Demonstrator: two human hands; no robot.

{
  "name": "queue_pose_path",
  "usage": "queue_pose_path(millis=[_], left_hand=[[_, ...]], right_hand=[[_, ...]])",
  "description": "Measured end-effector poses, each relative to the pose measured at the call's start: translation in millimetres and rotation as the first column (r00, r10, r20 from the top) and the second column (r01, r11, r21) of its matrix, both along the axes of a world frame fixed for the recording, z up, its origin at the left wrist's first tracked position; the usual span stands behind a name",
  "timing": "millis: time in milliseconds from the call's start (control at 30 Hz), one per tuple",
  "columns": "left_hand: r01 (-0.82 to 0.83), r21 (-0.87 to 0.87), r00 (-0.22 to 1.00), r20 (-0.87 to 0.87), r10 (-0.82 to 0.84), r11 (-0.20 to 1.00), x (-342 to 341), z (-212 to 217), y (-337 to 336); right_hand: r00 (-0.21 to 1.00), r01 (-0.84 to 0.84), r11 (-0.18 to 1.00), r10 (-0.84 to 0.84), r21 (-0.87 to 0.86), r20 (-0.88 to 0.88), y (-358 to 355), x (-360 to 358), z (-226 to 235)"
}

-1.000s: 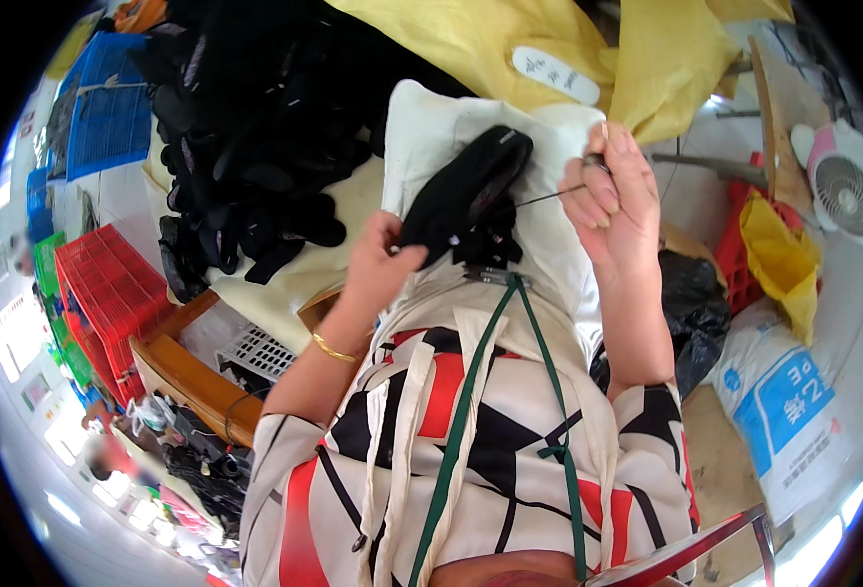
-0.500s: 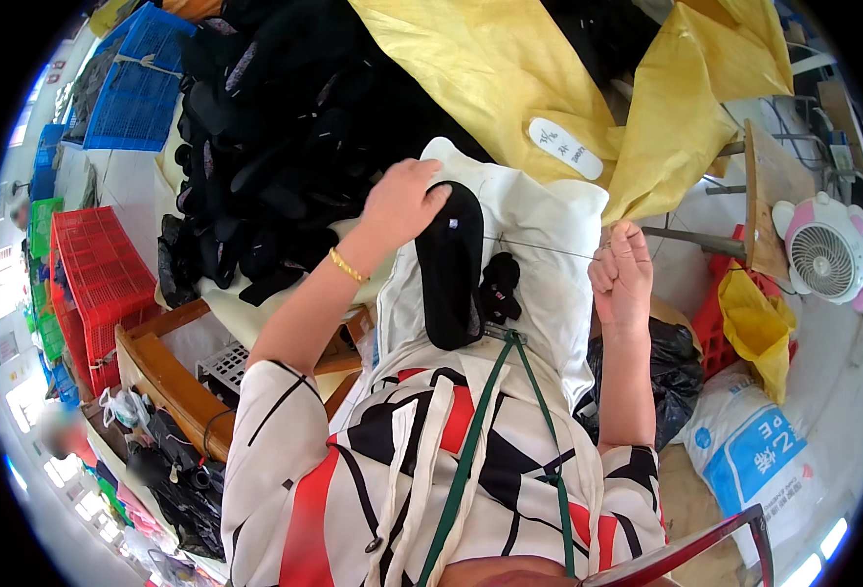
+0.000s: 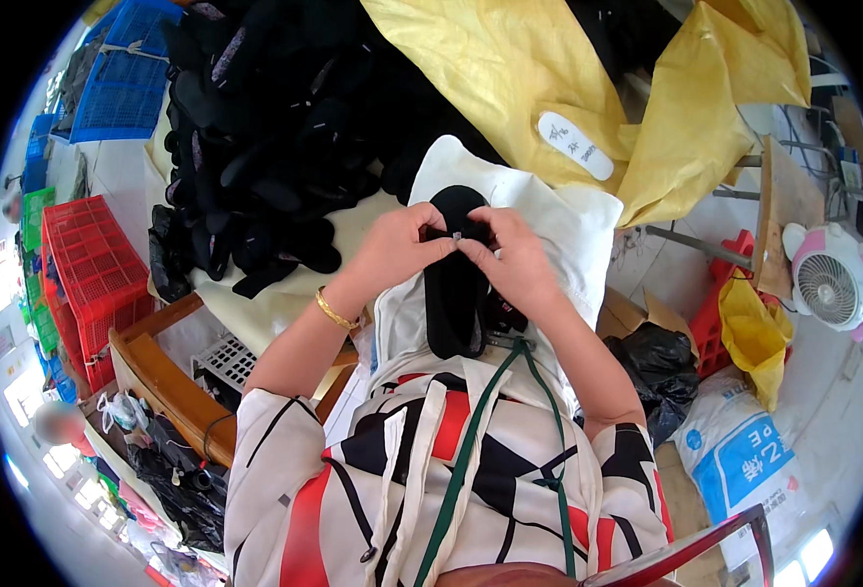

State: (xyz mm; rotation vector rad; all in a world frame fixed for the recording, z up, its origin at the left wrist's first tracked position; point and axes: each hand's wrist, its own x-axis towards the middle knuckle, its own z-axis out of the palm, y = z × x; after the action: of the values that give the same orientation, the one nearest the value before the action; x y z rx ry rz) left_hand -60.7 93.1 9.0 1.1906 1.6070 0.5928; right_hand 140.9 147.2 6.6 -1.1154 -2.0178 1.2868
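A: Starting at the left, what's there?

B: A red crate [image 3: 94, 269], blue crates [image 3: 123, 83] above it, then a big heap of black pieces [image 3: 275, 157] piled on the bench [image 3: 172, 377].

A: And the hands?

B: The left hand [image 3: 397, 249] and right hand [image 3: 514, 259] meet over a long black shoe piece [image 3: 456, 293] lying on a white cloth [image 3: 568, 220] just in front of the person's chest. Both are closed narrow, fingertips pinched together on the upper middle of it; something small and pale sits between them, too tiny to tell what.

A: How would the piece handle?

B: I'd judge it light and soft, flexible more than stiff, not fragile. It looks matte, so unlikely to slip. A pinch at the edges near the top suits it, with the cloth bearing the rest.

A: Further right?

B: Yellow sacking [image 3: 549, 88], a black bag [image 3: 661, 367], a small white fan [image 3: 832, 284].
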Motion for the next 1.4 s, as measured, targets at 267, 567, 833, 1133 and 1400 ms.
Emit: queue_pose_path(millis=[267, 567, 833, 1133, 1400], left_hand=[[0.086, 0.411, 0.977, -0.213, 0.004, 0.908, 15.8, -7.2, -17.2], [0.048, 0.438, 0.977, -0.206, 0.049, 0.898, 18.7, -10.9, -19.2], [0.052, 0.141, 0.998, -0.029, -0.049, 0.989, 7.8, -11.2, -13.8], [-0.052, -0.115, 0.979, 0.19, 0.073, 0.992, 5.5, -5.2, 0.6], [-0.193, -0.321, 0.891, 0.339, 0.303, 0.927, 9.0, -13.7, -3.9]], right_hand=[[0.997, 0.011, 0.997, -0.017, 0.079, 0.07, -22.3, 0.9, -14.5], [0.999, 0.027, 0.993, -0.031, 0.117, 0.032, -23.7, -1.4, -23.8], [0.999, 0.05, 0.962, -0.046, -0.267, 0.024, -18.8, -0.9, -20.7], [0.909, -0.166, 0.985, 0.135, 0.045, 0.395, -31.5, 19.6, 3.0], [0.914, -0.112, 0.992, 0.08, 0.058, 0.399, -24.3, 51.9, 11.5]])
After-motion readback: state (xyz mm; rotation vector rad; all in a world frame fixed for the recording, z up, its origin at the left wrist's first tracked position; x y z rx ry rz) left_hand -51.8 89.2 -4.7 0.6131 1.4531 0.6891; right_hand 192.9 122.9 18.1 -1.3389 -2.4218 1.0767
